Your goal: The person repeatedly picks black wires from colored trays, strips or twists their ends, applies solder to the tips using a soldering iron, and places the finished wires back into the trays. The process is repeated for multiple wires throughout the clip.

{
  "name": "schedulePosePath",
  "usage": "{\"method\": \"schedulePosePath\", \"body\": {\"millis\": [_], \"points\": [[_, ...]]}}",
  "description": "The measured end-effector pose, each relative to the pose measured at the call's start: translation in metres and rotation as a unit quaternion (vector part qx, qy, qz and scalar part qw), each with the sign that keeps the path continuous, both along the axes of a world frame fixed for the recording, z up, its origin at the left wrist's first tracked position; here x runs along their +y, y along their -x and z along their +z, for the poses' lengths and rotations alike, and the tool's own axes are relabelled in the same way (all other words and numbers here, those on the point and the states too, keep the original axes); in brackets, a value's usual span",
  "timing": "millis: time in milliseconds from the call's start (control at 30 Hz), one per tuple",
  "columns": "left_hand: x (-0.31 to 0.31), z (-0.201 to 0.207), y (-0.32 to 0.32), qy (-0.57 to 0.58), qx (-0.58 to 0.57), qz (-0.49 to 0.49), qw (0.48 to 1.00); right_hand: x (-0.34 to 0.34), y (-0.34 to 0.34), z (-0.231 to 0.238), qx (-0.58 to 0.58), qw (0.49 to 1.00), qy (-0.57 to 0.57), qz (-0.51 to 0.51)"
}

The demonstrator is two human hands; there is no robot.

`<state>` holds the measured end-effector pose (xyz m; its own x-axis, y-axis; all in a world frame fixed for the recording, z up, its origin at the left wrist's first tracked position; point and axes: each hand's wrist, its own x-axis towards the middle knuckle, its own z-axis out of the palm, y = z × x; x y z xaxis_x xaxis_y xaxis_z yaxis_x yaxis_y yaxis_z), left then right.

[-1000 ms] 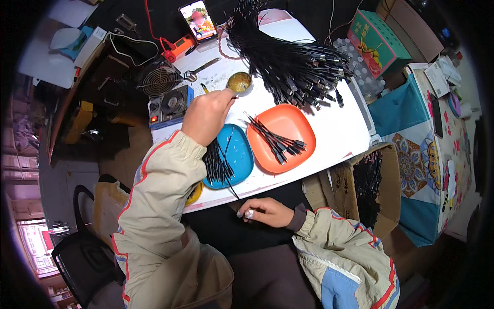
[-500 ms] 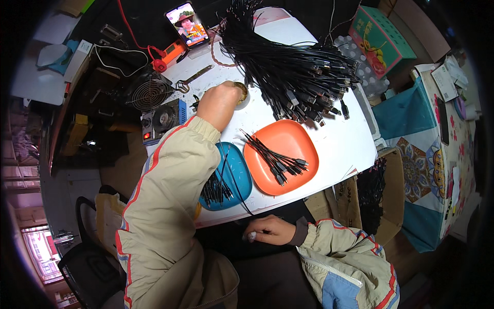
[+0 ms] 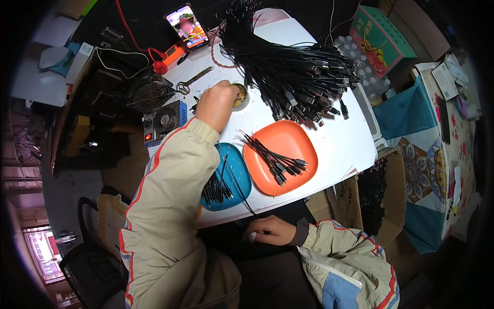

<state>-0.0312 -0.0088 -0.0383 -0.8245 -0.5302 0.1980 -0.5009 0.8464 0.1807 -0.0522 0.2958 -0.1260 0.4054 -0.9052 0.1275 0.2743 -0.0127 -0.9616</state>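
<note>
My left hand [image 3: 215, 104] is closed beside a small round tin [image 3: 240, 98] with yellowish-brown contents. Its fingertips, and whatever they pinch, are hidden behind the hand. A thin black cable [image 3: 234, 177] emerges from under my left cuff, crosses the blue tray [image 3: 242, 191] and hangs over the table's front edge. Below that edge my right hand [image 3: 271, 230] is low over my lap, fingers curled, with something whitish on the thumb; its grip is hidden. Short black cables [image 3: 217, 190] lie in the blue tray. The orange tray [image 3: 298, 139] holds several short cables with connectors [image 3: 280, 162].
A big bundle of black cables [image 3: 298, 67] covers the table's far side. Left of the tin are a wrench [image 3: 195, 78], a blue-sided device [image 3: 167, 122] with a red light and a fan [image 3: 149, 95]. A phone [image 3: 187, 27] stands behind. A cardboard box [image 3: 391, 190] sits at the right.
Hardly anything differs. My left hand has shifted very slightly by the tin, showing a little more of its contents. My right hand stays in place.
</note>
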Motion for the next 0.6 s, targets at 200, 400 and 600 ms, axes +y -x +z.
{"method": "schedulePosePath", "body": {"millis": [200, 400, 600], "points": [[0.017, 0.032, -0.033, 0.013, 0.143, -0.023, 0.989, 0.000, -0.003, 0.004, 0.016, 1.000, 0.015, -0.015], [0.026, 0.061, -0.098, 0.032, 0.186, 0.000, 0.982, 0.003, -0.010, 0.003, 0.057, 0.997, 0.056, -0.014], [0.008, 0.060, -0.167, 0.069, 0.148, 0.081, 0.983, 0.001, -0.019, 0.001, 0.074, 0.996, 0.047, 0.005]]}}
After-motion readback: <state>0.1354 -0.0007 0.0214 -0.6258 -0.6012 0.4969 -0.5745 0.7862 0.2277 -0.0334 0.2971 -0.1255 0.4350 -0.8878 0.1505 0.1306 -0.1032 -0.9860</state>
